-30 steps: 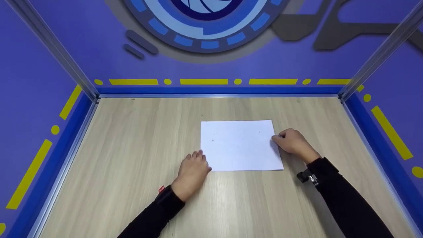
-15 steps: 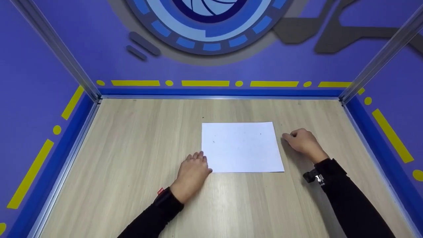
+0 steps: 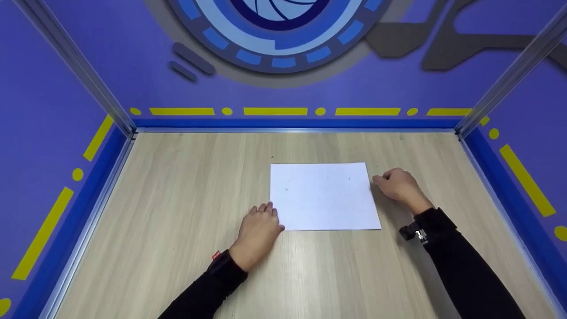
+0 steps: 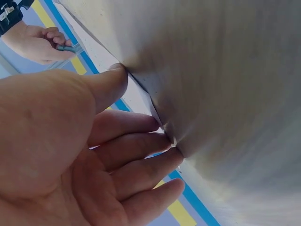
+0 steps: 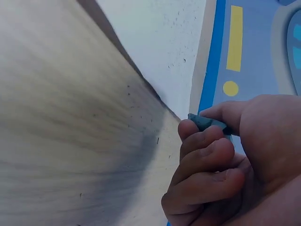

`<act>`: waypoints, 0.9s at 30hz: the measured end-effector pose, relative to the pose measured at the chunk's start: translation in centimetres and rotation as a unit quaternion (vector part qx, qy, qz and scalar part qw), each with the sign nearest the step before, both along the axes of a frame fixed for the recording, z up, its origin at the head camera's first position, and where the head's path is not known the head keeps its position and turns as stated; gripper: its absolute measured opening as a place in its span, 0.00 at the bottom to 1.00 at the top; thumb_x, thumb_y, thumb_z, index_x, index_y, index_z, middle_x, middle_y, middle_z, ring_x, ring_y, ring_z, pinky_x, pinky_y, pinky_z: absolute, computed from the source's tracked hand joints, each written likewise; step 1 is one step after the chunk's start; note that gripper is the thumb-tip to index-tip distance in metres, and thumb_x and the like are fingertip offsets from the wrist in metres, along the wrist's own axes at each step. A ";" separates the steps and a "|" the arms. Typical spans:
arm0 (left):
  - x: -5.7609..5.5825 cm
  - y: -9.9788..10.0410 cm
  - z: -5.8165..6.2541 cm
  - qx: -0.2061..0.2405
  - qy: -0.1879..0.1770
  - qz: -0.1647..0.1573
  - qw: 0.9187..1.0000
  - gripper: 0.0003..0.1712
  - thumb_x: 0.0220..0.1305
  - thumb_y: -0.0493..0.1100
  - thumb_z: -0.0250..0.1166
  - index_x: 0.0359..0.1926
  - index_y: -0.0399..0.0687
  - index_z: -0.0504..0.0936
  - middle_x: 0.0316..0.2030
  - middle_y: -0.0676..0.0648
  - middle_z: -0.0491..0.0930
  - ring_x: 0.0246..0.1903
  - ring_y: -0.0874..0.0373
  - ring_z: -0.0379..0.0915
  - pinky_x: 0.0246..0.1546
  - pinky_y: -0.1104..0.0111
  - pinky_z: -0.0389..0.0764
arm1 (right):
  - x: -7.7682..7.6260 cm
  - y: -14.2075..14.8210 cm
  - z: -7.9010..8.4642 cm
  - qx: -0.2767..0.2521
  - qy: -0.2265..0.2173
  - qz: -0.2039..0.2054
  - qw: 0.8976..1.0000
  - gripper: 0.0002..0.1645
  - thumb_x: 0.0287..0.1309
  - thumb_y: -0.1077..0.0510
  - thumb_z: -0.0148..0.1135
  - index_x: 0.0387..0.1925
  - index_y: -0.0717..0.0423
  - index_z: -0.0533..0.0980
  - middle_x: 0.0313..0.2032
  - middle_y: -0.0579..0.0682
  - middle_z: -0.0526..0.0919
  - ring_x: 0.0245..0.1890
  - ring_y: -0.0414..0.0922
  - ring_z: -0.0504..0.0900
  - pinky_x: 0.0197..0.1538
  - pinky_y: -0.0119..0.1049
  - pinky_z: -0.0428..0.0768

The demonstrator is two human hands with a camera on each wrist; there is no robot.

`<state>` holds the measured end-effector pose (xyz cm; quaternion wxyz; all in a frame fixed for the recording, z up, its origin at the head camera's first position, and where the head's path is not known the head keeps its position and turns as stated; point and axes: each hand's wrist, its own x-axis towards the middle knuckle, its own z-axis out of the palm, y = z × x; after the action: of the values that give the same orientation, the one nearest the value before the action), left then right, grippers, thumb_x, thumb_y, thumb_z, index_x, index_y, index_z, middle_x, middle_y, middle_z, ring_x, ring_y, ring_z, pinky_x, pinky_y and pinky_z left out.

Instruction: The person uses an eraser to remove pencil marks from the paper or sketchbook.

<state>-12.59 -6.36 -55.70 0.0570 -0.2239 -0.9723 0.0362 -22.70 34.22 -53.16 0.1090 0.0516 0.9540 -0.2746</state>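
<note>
A white sheet of paper lies flat on the wooden table, with a few dark specks on it. My left hand rests at its near left corner, the thumb and extended fingertips touching the edge, as the left wrist view also shows. Just off the sheet's right edge is my right hand, its fingers curled. Between thumb and index finger it pinches a small teal piece that looks like an eraser; in the head view the fingers hide most of it.
Dark crumbs are scattered on the table beside the paper. Blue printed panels with metal edging enclose the table at the back, left and right. A small camera sits on the right wrist.
My right hand moved off the paper's right edge to the right, then came slightly back toward it, still pinching the eraser. The left hand stays at the corner.
</note>
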 end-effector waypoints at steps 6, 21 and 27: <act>0.2 -0.1 0.0 -0.001 0.002 -0.001 1.000 0.34 0.73 0.62 0.72 0.60 0.35 0.89 0.61 0.38 0.90 0.59 0.46 0.88 0.64 0.55 0.88 | 0.3 0.9 -0.5 0.038 -0.026 -0.002 0.999 0.29 0.78 0.42 0.56 0.36 0.65 0.83 0.31 0.55 0.81 0.33 0.51 0.79 0.35 0.39 0.75; 0.3 -1.1 0.5 0.036 -0.017 0.014 0.999 0.35 0.77 0.62 0.68 0.62 0.34 0.88 0.63 0.35 0.88 0.61 0.42 0.87 0.67 0.52 0.86 | 2.5 1.7 0.3 0.094 -0.015 -0.025 0.995 0.34 0.82 0.40 0.53 0.18 0.51 0.71 0.19 0.48 0.73 0.22 0.48 0.75 0.25 0.38 0.70; -0.3 -1.5 1.3 0.113 0.047 0.032 0.992 0.23 0.75 0.56 0.72 0.30 0.42 0.90 0.27 0.47 0.89 0.27 0.53 0.86 0.27 0.59 0.86 | 3.1 0.1 0.5 0.050 0.034 -0.014 0.998 0.25 0.83 0.49 0.49 0.35 0.60 0.82 0.26 0.52 0.80 0.28 0.50 0.78 0.30 0.39 0.73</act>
<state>-12.90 -7.82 -54.42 0.1266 -0.1827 -0.9731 -0.0612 -19.61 34.33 -52.67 0.0702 0.0607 0.9688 -0.2299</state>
